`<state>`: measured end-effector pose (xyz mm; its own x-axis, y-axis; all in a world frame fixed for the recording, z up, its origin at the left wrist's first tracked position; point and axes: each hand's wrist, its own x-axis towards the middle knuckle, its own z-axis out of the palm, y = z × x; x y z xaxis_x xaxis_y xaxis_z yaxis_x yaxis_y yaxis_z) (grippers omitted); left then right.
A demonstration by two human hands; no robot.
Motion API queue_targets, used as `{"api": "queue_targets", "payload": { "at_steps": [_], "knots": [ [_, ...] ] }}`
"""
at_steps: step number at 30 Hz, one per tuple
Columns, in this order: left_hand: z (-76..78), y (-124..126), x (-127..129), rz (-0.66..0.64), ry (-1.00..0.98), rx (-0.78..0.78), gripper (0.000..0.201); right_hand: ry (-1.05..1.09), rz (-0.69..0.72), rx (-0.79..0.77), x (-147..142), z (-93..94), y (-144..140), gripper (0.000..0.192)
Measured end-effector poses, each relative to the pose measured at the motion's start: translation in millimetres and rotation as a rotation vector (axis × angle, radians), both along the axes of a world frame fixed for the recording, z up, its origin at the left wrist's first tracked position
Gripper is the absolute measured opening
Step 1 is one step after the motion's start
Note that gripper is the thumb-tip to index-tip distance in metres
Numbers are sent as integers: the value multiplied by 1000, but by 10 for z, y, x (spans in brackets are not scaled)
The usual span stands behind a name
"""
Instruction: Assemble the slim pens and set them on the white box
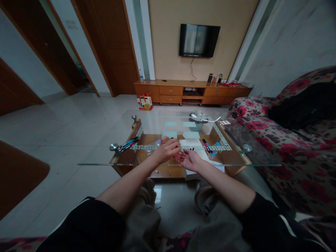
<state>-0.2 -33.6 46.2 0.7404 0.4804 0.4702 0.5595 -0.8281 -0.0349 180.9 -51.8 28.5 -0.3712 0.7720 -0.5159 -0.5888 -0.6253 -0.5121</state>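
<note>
Over the near part of the glass table (pixel 154 159), my two hands come together. My left hand (pixel 168 149) is closed, its fingers curled down beside the fingertips of the other; what it holds, if anything, is too small and dark to name. Palm up, my right hand (pixel 189 160) has its fingers apart and reaching toward the left one. Just behind it show small black pieces (pixel 192 149); whether they touch the hand I cannot tell. White paper (pixel 195 142) lies under and past my right hand. A clear plastic wrapper (pixel 153 147) is beside my left hand.
Several pens (pixel 128 144) lie bunched at the table's left. More pens (pixel 207 146) lie right of the paper, near a blue-ended clear item (pixel 215 148). A basket (pixel 198 124) and a card (pixel 225 122) are toward the far right. A flowered sofa (pixel 259 124) flanks the table.
</note>
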Motion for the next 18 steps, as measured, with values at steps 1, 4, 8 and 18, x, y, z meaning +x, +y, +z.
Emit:
{"api": "queue_targets", "payload": {
  "at_steps": [1, 4, 8, 18],
  "knots": [
    [-8, 5, -4, -4, -11, 25, 24, 17, -1, -16, -1, 5, 2, 23],
    [-25, 17, -10, -4, -30, 120, 21, 63, -17, -73, -4, 10, 4, 24],
    [-29, 17, -8, 53, -56, 167, 19, 64, -23, -66, 42, 4, 28, 20],
    [-269, 143, 17, 214, -252, -331, 19, -529, -616, 499, 746, -128, 587, 22]
  ]
}}
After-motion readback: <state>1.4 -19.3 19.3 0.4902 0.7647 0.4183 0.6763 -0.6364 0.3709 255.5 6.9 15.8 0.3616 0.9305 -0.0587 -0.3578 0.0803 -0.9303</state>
